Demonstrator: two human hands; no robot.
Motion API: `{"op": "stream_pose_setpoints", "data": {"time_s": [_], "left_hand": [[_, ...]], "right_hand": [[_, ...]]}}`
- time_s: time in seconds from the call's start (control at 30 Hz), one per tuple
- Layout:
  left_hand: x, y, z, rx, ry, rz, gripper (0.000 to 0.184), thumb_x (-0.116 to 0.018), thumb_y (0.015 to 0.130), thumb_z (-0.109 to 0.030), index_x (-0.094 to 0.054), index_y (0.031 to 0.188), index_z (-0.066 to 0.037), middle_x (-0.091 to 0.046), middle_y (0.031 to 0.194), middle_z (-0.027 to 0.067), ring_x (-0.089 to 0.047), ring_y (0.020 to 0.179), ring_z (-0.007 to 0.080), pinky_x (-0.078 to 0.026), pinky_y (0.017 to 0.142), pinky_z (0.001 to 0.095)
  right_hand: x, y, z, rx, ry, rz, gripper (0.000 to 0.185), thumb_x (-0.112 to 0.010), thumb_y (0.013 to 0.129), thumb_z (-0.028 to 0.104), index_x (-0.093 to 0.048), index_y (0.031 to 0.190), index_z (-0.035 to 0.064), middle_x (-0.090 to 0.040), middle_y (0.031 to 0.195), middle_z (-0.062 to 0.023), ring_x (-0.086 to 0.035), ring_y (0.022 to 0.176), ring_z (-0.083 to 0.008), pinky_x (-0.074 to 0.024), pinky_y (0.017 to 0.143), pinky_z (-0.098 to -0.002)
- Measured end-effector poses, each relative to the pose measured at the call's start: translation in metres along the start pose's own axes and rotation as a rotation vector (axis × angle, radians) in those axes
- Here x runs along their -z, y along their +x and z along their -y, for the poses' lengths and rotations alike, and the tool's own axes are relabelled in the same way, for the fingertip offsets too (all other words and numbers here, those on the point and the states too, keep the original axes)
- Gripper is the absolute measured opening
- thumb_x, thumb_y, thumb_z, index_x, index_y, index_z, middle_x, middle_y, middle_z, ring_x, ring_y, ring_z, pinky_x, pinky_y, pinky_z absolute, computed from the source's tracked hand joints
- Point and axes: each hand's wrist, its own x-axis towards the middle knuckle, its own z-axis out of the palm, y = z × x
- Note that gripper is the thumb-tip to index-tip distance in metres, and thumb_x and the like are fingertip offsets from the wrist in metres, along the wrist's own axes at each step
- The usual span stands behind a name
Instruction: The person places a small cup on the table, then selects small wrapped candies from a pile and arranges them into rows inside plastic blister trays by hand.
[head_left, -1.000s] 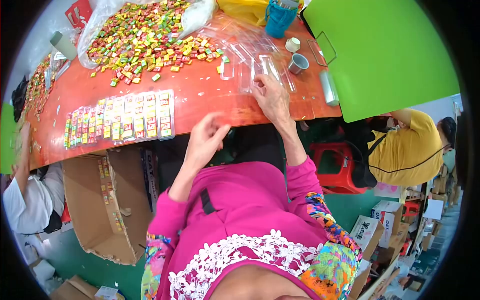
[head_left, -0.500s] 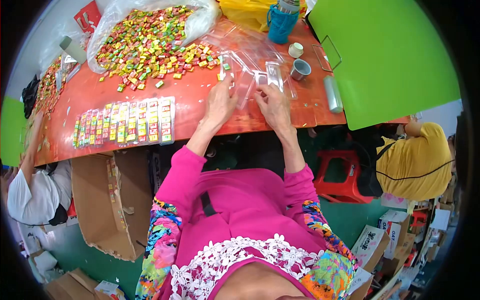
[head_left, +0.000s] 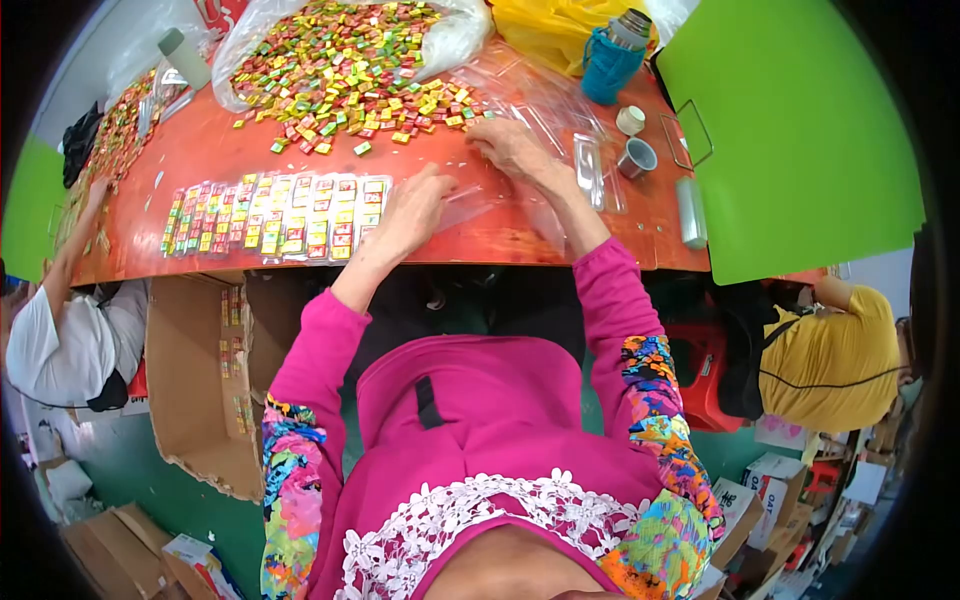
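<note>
My left hand point(head_left: 412, 212) is above the table, right beside a row of clear plastic strips point(head_left: 318, 215) filled with small red, yellow and green wrapped pieces. Its fingers are drawn together, and clear plastic shows just right of them; what they grip is hard to make out. My right hand point(head_left: 515, 150) reaches to the near right edge of a heap of loose wrapped pieces point(head_left: 340, 75). Those fingers are bent down at the pieces, their tips partly hidden. Under and beside my right forearm lie clear plastic trays point(head_left: 590, 170).
A large clear bag point(head_left: 455, 40) surrounds the heap. Toward the right stand a bottle in a blue cover point(head_left: 610, 65), a grey cup point(head_left: 637, 158), a white cup point(head_left: 630, 120) and a green panel point(head_left: 790, 130). A cardboard box point(head_left: 195, 380) sits below the table; people sit at both sides.
Both hands have left the clear trays at the table's middle. My left hand is now closer to the filled strips, my right hand at the loose heap. The whole view has shifted slightly.
</note>
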Motion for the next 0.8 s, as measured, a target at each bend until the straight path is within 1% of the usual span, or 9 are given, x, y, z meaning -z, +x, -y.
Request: {"op": "stream_pose_setpoints", "data": {"time_s": [0.07, 0.27, 0.37, 0.43, 0.53, 0.6, 0.63, 0.7, 0.8], "left_hand": [[-0.002, 0.011, 0.011, 0.004, 0.05, 0.051, 0.018, -0.064, 0.087, -0.01, -0.068, 0.102, -0.003, -0.059, 0.094, 0.0175, -0.06, 0.091, 0.039, -0.048, 0.074, 0.0472], [0.009, 0.035, 0.032, -0.078, 0.141, 0.031, 0.022, -0.067, 0.082, -0.013, -0.068, 0.103, -0.006, -0.06, 0.096, 0.0158, -0.062, 0.094, 0.0371, -0.049, 0.078, 0.0468], [0.031, 0.046, 0.044, -0.016, 0.256, -0.085, 0.017, -0.064, 0.082, -0.009, -0.067, 0.098, -0.008, -0.06, 0.094, 0.0143, -0.063, 0.093, 0.0351, -0.051, 0.074, 0.0482], [0.037, 0.048, 0.08, 0.046, 0.336, -0.105, 0.019, -0.068, 0.081, -0.012, -0.067, 0.099, -0.007, -0.061, 0.097, 0.0161, -0.063, 0.094, 0.0352, -0.053, 0.076, 0.047], [0.057, 0.044, 0.101, 0.175, 0.332, 0.029, 0.02, -0.07, 0.08, -0.011, -0.066, 0.098, -0.005, -0.062, 0.096, 0.0176, -0.064, 0.095, 0.0356, -0.052, 0.079, 0.046], [0.055, 0.04, 0.123, 0.182, 0.316, 0.136, 0.022, -0.072, 0.079, -0.011, -0.066, 0.099, -0.004, -0.063, 0.098, 0.0182, -0.063, 0.096, 0.0361, -0.051, 0.082, 0.0452], [0.055, 0.04, 0.123, 0.184, 0.27, 0.142, 0.022, -0.072, 0.078, -0.011, -0.066, 0.099, -0.004, -0.063, 0.098, 0.0182, -0.063, 0.096, 0.0362, -0.051, 0.083, 0.045], [0.052, 0.039, 0.12, 0.185, 0.176, 0.152, 0.024, -0.073, 0.077, -0.011, -0.066, 0.1, -0.004, -0.064, 0.098, 0.0182, -0.063, 0.097, 0.0365, -0.05, 0.085, 0.0445], [0.034, 0.036, 0.127, 0.094, 0.081, -0.013, 0.026, -0.075, 0.076, -0.008, -0.066, 0.1, -0.004, -0.064, 0.096, 0.0172, -0.062, 0.099, 0.0356, -0.049, 0.087, 0.0432]], "right_hand": [[0.012, 0.0, 0.001, -0.045, -0.015, 0.05, 0.014, -0.059, 0.088, 0.013, -0.066, 0.097, 0.0051, -0.067, 0.093, -0.0156, -0.064, 0.089, -0.0357, -0.051, 0.075, -0.0454], [0.031, -0.011, -0.006, -0.103, -0.155, 0.101, 0.014, -0.064, 0.087, 0.016, -0.067, 0.094, 0.0045, -0.066, 0.087, -0.0148, -0.065, 0.085, -0.0342, -0.0502, 0.073, -0.0442], [0.032, -0.014, 0.003, -0.097, -0.099, 0.07, 0.017, -0.067, 0.085, 0.018, -0.067, 0.094, 0.0046, -0.067, 0.086, -0.0145, -0.065, 0.085, -0.034, -0.0504, 0.073, -0.0443], [0.025, -0.012, 0.005, -0.08, -0.102, 0.103, 0.019, -0.068, 0.083, 0.02, -0.067, 0.094, 0.005, -0.066, 0.085, -0.0143, -0.065, 0.086, -0.0344, -0.0508, 0.072, -0.0451], [0.018, 0.001, 0.012, -0.196, 0.051, 0.172, 0.02, -0.068, 0.083, 0.021, -0.067, 0.095, 0.0042, -0.065, 0.088, -0.0147, -0.064, 0.088, -0.0345, -0.0506, 0.075, -0.0452], [0.007, 0.008, 0.008, -0.184, 0.019, 0.01, 0.021, -0.068, 0.084, 0.021, -0.066, 0.096, 0.0043, -0.064, 0.092, -0.0155, -0.064, 0.09, -0.035, -0.0505, 0.076, -0.0455], [0.003, 0.011, 0.006, -0.179, 0.003, -0.069, 0.021, -0.067, 0.084, 0.021, -0.066, 0.097, 0.0043, -0.064, 0.094, -0.0159, -0.063, 0.091, -0.0353, -0.0504, 0.076, -0.0456], [-0.001, 0.017, -0.001, -0.244, -0.041, -0.033, 0.023, -0.067, 0.085, 0.019, -0.065, 0.102, 0.0046, -0.062, 0.099, -0.0165, -0.063, 0.093, -0.0363, -0.0502, 0.078, -0.0459], [-0.006, 0.024, 0.002, -0.286, -0.061, 0.014, 0.023, -0.067, 0.085, 0.017, -0.066, 0.105, 0.0046, -0.06, 0.098, -0.0159, -0.063, 0.092, -0.0351, -0.0506, 0.078, -0.0449]]}}
